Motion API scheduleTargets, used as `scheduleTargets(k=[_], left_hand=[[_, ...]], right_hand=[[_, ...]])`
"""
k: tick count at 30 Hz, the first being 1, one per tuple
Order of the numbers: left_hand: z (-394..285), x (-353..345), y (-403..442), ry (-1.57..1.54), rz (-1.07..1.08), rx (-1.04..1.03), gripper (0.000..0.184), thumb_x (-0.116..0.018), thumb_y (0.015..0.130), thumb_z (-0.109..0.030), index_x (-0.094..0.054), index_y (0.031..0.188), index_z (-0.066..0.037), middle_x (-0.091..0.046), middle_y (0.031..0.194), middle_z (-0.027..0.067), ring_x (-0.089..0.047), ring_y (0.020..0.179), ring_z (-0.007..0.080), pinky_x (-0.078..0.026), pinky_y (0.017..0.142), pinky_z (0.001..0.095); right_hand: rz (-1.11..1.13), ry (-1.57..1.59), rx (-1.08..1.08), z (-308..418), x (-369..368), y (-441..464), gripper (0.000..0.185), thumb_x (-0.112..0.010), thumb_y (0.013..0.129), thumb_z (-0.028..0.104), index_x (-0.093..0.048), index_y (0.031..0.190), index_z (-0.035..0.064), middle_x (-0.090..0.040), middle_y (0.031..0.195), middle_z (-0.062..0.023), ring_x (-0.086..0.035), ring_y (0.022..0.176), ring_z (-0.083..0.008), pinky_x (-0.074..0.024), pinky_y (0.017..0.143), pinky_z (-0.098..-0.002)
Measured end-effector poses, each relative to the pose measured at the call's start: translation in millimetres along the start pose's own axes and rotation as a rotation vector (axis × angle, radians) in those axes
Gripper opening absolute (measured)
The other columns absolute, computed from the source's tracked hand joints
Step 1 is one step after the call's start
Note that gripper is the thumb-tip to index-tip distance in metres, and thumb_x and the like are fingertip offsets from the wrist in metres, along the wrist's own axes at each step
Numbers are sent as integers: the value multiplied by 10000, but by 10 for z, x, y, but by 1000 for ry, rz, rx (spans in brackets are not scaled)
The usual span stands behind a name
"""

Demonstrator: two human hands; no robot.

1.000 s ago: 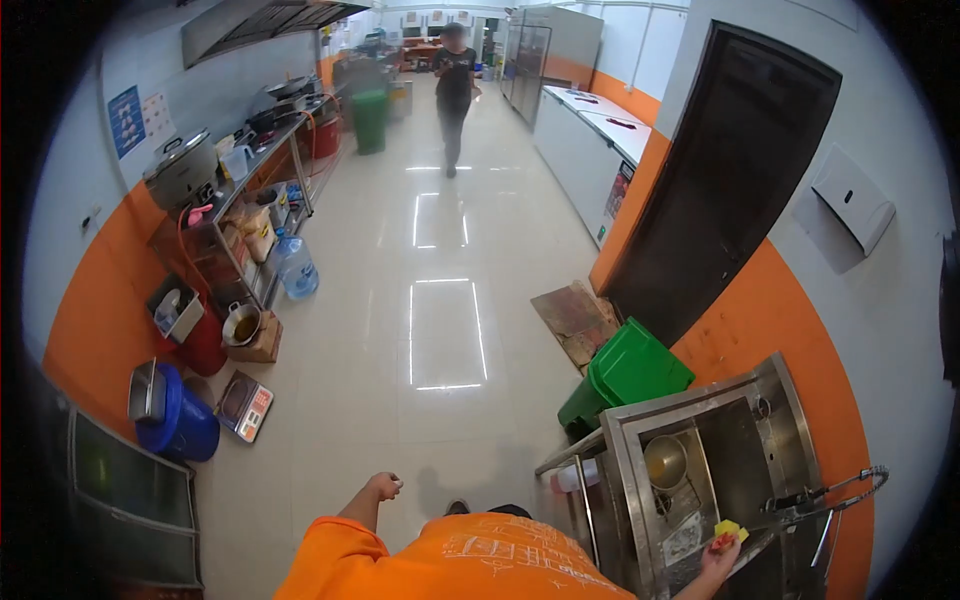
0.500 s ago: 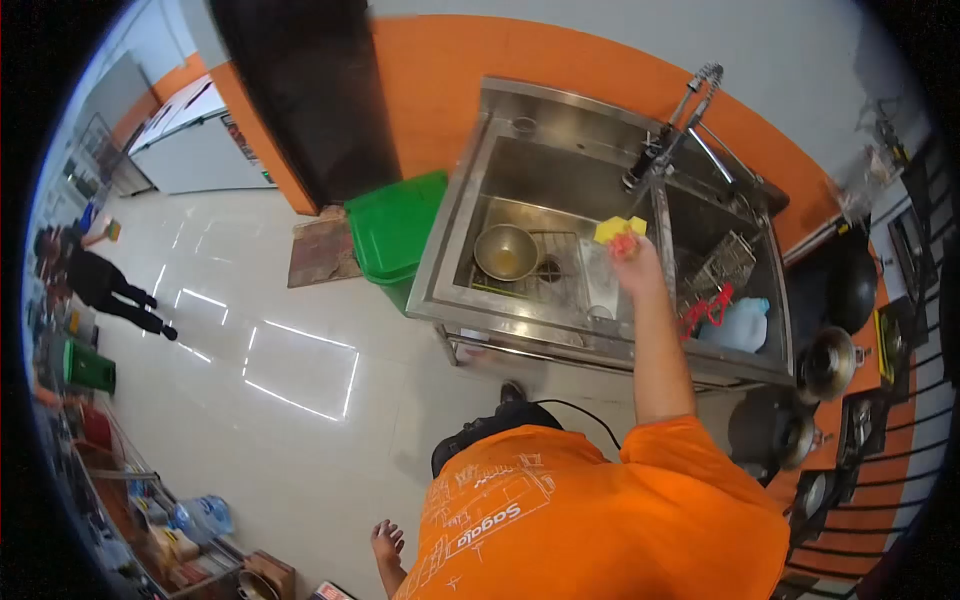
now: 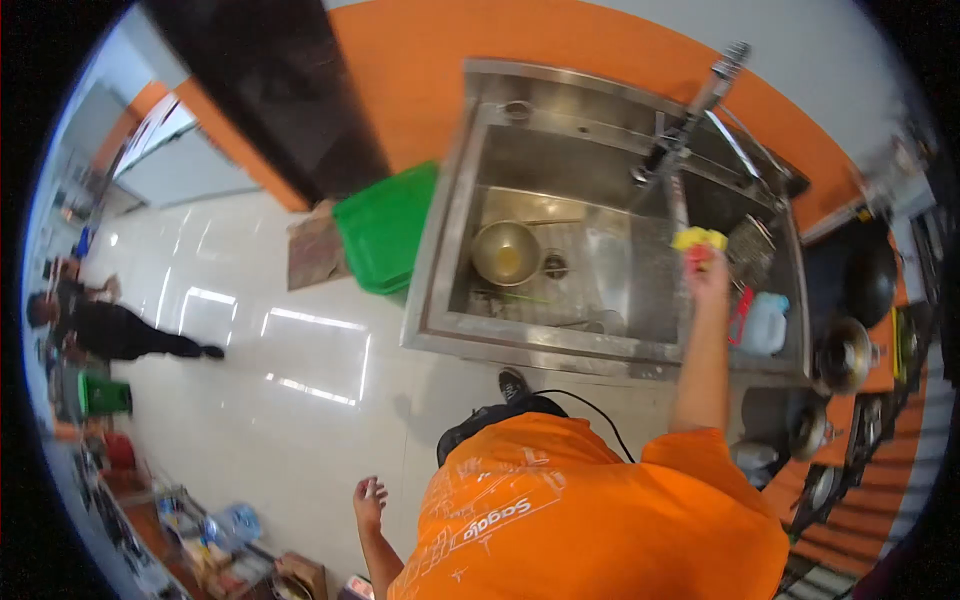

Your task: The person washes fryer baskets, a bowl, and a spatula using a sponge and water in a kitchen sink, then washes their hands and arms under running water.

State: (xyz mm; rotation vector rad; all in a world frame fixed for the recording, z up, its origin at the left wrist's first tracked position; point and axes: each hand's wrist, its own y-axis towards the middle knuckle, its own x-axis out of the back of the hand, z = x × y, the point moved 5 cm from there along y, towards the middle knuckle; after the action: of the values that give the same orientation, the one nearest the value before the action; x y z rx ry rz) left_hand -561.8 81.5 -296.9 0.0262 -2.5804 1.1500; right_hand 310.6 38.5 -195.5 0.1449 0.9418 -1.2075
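My right hand [image 3: 706,278] is closed on a yellow and red cloth or sponge [image 3: 699,243], held over the divider between the two basins of the steel sink [image 3: 560,345]. In the left basin lies a metal bowl [image 3: 506,254] with something yellowish in it. A pale blue jug [image 3: 765,324], a red-handled item and a wire basket [image 3: 750,250] are in the right basin, close to that hand. Away from the sink, my left hand [image 3: 370,497] hangs low over the floor with fingers curled; whether it holds something small and pale cannot be made out.
A green lidded bin [image 3: 388,230] stands left of the sink. The faucet [image 3: 690,120] rises behind the divider. Pans [image 3: 845,355] hang at the right. Another person [image 3: 100,318] in dark clothes stands at the far left. Water bottles [image 3: 232,526] lie at the lower left.
The view has turned toward the sink. My right hand has moved right with the cloth or sponge, from over the left basin to the divider. The other person's arms have shifted.
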Motion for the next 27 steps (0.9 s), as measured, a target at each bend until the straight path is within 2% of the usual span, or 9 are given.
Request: scheduleTargets(k=[2,4,5,7,9,12,15,23,27], left_hand=[[88,34,236,20,11,32,233,-566,911,-267,-582,1059,-88,-618,886,41,-595,763,145,-451,589,267],[265,112,442,10,-10,-63,262,-571,907,-241,-587,1073,-39,-627,881,61,-604,753,164,-489,606,273],[260,104,404,41,2,-47,294,-571,905,-250,-584,1081,-16,-637,885,80,-613,752,172,-504,631,288],[301,135,243,90,-43,-15,341,-574,899,-266,-580,1087,18,-651,898,111,-626,756,184,-522,666,308],[423,137,144,139,-111,38,372,-579,891,-278,-577,1086,39,-661,915,135,-636,766,191,-528,683,318],[665,160,-87,59,-205,119,400,-575,883,-291,-571,1108,41,-668,930,152,-644,788,198,-530,701,326],[1207,245,-159,21,-211,280,404,-555,891,-292,-565,1143,24,-671,969,149,-651,803,216,-529,692,334],[2366,844,-355,-299,-256,606,419,-541,900,-310,-528,1222,-43,-666,1030,104,-645,823,197,-499,666,358],[2563,1338,-340,-393,-260,652,429,-562,885,-306,-526,1238,-67,-654,1075,109,-641,862,216,-503,734,392]], right_hand=[[323,-52,134,312,-115,184,128,-568,859,133,-557,936,32,-608,842,-88,-609,754,-232,-527,757,-337],[210,-1494,1203,468,-324,28,193,-604,872,155,-603,987,-1,-642,880,-119,-623,824,-244,-508,786,-331],[342,-1832,1022,466,-273,383,241,-716,785,90,-621,987,-1,-652,921,-96,-620,843,-214,-504,779,-325],[77,-1450,728,383,-109,881,256,-643,825,153,-593,1019,-6,-645,908,-101,-620,839,-228,-520,742,-342],[-136,-407,220,-210,-439,848,384,-531,892,270,-490,1166,5,-603,956,-128,-601,856,-248,-532,733,-349],[54,-296,-50,-1173,-943,579,340,-466,928,353,-490,1066,43,-565,871,-89,-563,714,-225,-470,598,-323],[43,-457,-133,-2023,-1788,-59,244,-431,964,298,-467,1010,61,-549,905,-41,-498,677,-164,-348,536,-311],[139,-459,129,-2995,-3493,-1519,242,-419,955,274,-478,931,41,-526,861,-27,-444,641,-132,-314,484,-279],[317,-443,-86,-3775,-3937,-1979,173,-439,928,258,-443,826,118,-459,695,8,-439,566,-112,-309,427,-266]])
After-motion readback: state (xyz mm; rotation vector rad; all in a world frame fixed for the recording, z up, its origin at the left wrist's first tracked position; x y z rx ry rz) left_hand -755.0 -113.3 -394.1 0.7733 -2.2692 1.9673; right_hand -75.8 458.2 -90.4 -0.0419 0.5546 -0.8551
